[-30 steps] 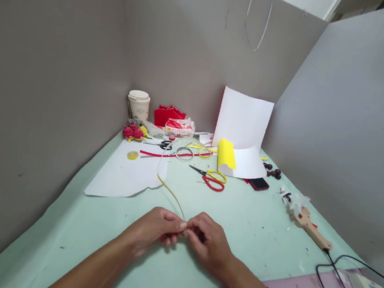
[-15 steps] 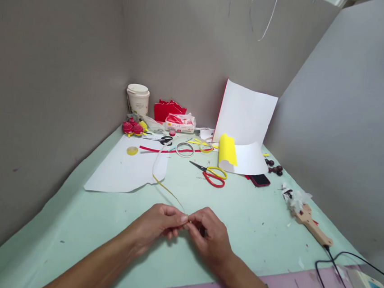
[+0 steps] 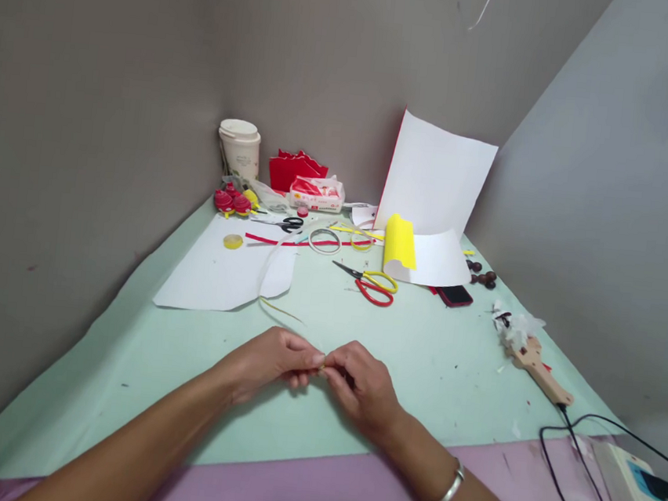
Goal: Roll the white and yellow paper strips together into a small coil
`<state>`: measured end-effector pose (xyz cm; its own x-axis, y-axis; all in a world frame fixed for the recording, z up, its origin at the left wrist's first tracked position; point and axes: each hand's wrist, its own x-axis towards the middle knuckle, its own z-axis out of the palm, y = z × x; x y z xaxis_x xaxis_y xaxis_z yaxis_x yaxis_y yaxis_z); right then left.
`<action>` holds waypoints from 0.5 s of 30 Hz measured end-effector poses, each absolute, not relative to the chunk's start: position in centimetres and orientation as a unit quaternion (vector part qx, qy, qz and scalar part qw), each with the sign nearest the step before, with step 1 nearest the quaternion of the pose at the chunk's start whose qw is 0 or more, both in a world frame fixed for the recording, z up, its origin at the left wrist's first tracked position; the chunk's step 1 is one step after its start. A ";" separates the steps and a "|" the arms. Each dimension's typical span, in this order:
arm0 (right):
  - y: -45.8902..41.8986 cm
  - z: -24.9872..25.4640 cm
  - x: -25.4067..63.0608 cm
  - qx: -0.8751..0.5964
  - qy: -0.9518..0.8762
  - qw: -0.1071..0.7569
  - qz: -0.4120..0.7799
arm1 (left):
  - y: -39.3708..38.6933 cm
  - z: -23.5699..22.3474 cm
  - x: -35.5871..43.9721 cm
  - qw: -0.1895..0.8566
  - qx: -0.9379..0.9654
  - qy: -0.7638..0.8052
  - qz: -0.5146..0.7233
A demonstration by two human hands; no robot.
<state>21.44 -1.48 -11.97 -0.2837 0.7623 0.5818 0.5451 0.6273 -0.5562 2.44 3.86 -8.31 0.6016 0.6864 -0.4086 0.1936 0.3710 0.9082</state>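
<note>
Close together at the middle front of the table, my left hand (image 3: pixel 270 360) and my right hand (image 3: pixel 363 385) pinch one end of a thin strip (image 3: pixel 261 284), likely paper, between thumbs and forefingers. Both hands are closed, with fingertips nearly touching; the pinched end is tiny and mostly hidden. From my fingers the whitish-yellow strip runs away and curves up over the white sheet (image 3: pixel 231 276). A silver bracelet (image 3: pixel 446 490) circles my right wrist. Beyond my hands lie scissors (image 3: pixel 375 292) with one red and one yellow handle.
White tape roll (image 3: pixel 310 242), red strip (image 3: pixel 264 239), black scissors (image 3: pixel 292 224) and yellow tape (image 3: pixel 232 241) lie farther back. A yellow roll (image 3: pixel 399 243) rests on white paper (image 3: pixel 444 174). Right: phone (image 3: pixel 456 295), glue gun (image 3: pixel 540 373), cord (image 3: pixel 548 452), power strip (image 3: pixel 635 492).
The view has tilted down slightly, so the table sits higher in the picture. The strip's loop has shifted a little, while both hands keep their pinch.
</note>
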 end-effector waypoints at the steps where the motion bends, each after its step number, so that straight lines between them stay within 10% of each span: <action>1: -1.5 -11.9 21.5 -0.410 -0.795 0.428 0.130 | 3.9 -8.2 2.4 0.712 0.543 0.412 0.166; 15: -1.5 -11.5 21.3 -0.445 -0.752 0.468 0.136 | 3.5 -8.0 3.3 0.744 0.485 0.417 0.194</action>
<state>21.31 -1.45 -11.52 -0.1668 0.7956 0.5824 0.5414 0.5676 -0.6202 3.32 3.53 -7.98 0.5763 0.6934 -0.4324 0.1157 0.4545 0.8832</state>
